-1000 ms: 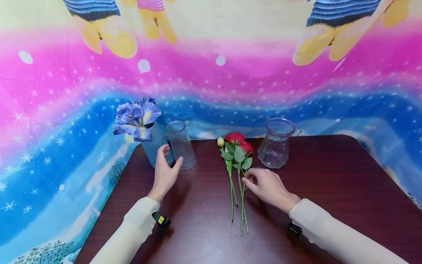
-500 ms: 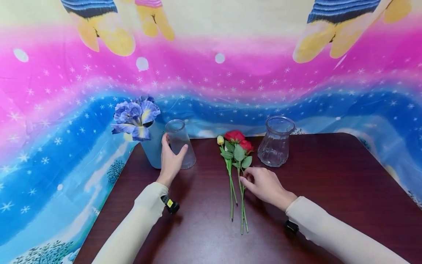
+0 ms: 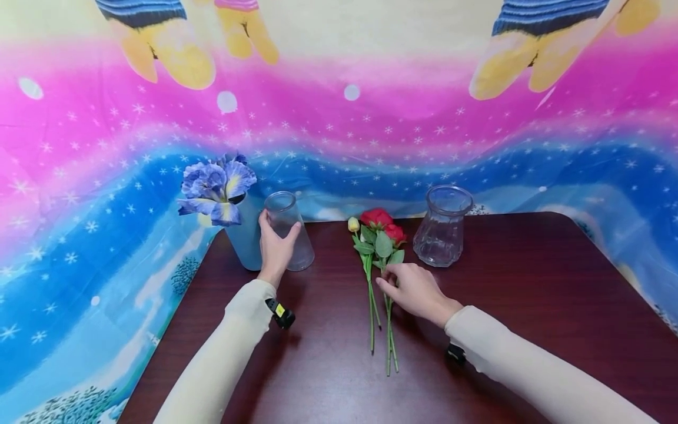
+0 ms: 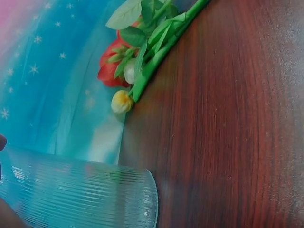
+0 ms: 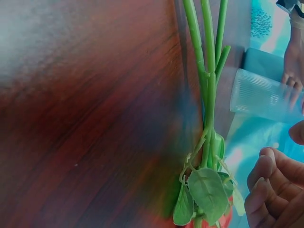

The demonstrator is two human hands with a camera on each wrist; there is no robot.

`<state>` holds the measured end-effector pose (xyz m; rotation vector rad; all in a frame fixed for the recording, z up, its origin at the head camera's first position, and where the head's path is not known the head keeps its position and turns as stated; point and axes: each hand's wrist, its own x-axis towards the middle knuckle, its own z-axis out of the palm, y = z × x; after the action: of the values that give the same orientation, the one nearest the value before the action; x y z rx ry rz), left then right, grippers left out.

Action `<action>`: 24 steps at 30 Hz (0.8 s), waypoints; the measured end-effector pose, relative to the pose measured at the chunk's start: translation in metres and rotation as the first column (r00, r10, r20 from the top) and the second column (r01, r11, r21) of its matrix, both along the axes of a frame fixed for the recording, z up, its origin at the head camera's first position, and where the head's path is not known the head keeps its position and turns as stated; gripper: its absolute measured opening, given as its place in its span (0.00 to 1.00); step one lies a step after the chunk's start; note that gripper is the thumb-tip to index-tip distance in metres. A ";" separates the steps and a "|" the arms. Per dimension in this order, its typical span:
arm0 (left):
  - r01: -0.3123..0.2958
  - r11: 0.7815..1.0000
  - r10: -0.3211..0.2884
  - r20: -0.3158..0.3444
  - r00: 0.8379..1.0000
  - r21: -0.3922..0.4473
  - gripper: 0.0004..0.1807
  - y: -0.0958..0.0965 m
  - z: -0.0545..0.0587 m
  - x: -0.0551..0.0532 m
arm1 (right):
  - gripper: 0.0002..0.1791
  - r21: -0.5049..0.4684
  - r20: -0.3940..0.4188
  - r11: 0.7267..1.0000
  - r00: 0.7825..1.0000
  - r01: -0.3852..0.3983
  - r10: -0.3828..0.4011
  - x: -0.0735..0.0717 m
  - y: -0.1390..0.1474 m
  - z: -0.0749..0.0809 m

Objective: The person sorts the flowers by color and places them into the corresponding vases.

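Observation:
In the head view my left hand [image 3: 276, 250] is at the clear ribbed glass vase [image 3: 302, 250], thumb on its right side and fingers on its left. The vase [image 4: 90, 190] stands upright on the table; only bits of the hand show in the left wrist view. My right hand [image 3: 415, 291] hovers over the stems of red roses [image 3: 377, 218]. Its fingers [image 5: 266, 166] are loosely bent beside the green stems [image 5: 207, 95], with a gap to the thumb and nothing between. A yellow tulip bud [image 3: 353, 224] lies left of the roses.
A blue vase [image 3: 245, 247] with a blue-purple iris [image 3: 217, 188] stands left of the glass vase. A wider flared glass vase [image 3: 439, 232] stands right of the roses near the back edge. A printed cloth [image 3: 339, 135] hangs behind the dark wooden table [image 3: 529, 282].
My left hand has moved right and up from beside the blue vase onto the ribbed glass vase. My right hand has shifted slightly left over the rose stems. The flowers lie as before.

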<state>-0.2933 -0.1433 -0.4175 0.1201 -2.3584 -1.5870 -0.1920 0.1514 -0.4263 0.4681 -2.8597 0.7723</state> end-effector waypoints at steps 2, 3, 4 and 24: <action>-0.001 1.000 0.001 0.007 1.000 0.004 0.52 0.000 -0.002 -0.003 | 0.10 0.002 0.010 1.000 1.000 0.001 -0.001 -0.003 -0.002 -0.001; 0.000 1.000 0.000 0.006 1.000 0.007 0.53 0.000 -0.002 -0.004 | 0.10 0.005 0.014 1.000 1.000 -0.001 0.001 -0.005 -0.003 -0.001; 0.003 1.000 -0.003 0.004 1.000 0.009 0.53 0.000 -0.003 -0.004 | 0.10 0.007 0.019 1.000 1.000 -0.001 0.001 -0.006 -0.003 -0.002; 0.010 1.000 -0.010 -0.086 0.996 0.001 0.43 -0.011 -0.002 -0.007 | 0.09 0.026 0.021 1.000 1.000 -0.009 0.008 -0.011 -0.005 -0.006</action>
<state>-0.3002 -0.1538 -0.4197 0.0402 -2.2958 -1.5668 -0.2033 0.1464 -0.4322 0.4787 -2.8922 0.7469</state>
